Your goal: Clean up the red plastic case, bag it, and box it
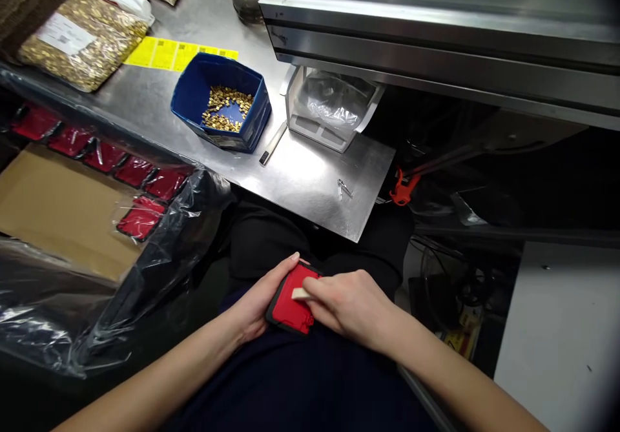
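Both hands on one red case [290, 303] in the lap: left hand [256, 299] cradling, right hand [351, 303] pinching.

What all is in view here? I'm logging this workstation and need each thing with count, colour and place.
red case: one, red with black edge, in the lap, held by both hands
pale strip: one, cream, on the case under the right fingers
blue bin: one, blue, on the metal table, holding small gold parts
bags of gold parts: at least two, clear, far left of table
yellow labels: one strip, behind the bin
clear tray: one, right of the bin
wrapped red cases: several, in the cardboard box at left
left hand: one, gripping the case's left edge
right hand: one, pressing on the case
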Motion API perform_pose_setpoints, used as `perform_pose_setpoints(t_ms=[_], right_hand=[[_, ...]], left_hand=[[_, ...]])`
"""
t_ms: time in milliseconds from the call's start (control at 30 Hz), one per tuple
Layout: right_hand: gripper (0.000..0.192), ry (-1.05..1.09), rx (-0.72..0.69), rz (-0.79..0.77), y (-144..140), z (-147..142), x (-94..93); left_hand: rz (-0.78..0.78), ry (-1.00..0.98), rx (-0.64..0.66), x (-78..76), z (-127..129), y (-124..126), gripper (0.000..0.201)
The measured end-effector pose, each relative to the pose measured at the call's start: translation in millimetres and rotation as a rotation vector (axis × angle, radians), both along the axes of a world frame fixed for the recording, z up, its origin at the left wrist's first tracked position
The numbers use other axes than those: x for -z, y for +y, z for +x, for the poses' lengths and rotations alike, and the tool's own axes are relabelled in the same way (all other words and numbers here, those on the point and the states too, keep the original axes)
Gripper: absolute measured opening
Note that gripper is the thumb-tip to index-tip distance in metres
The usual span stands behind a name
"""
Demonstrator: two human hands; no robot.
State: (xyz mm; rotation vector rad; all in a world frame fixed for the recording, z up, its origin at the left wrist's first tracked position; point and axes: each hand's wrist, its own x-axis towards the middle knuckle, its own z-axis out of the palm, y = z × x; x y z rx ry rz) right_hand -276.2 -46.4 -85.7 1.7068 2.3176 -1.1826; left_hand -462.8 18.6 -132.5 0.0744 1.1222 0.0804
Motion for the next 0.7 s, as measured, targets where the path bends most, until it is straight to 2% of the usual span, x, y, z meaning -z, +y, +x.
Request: perform_pose_setpoints(t_ms=[133, 267, 433, 533, 700], right_hand=[[0.012, 0.03, -0.002, -0.022, 1.3, 1.1, -0.8], [0.017, 0.043, 0.008, 0.001, 2.1, 3.9, -1.3], [0.012, 0.043, -0.008, 0.003, 2.1, 5.6, 0.0], [0.019, 0.046, -0.015, 0.035, 3.3, 1.9, 0.0], [0.018, 0.017, 0.011, -0.011, 3.3, 2.7, -1.7]], left_hand=[[0.043, 0.031, 0.025, -2.2, -0.2, 1.7, 0.038], [0.075, 0.058, 0.052, -3.9, 1.2, 4.3, 0.038], [0.083, 0.075, 0.067, -6.3, 3.3, 6.1, 0.037], [0.074, 0.061, 0.062, -7.1, 4.0, 6.3, 0.037], [0.089, 0.074, 0.046, -4.8, 2.7, 4.3, 0.04]])
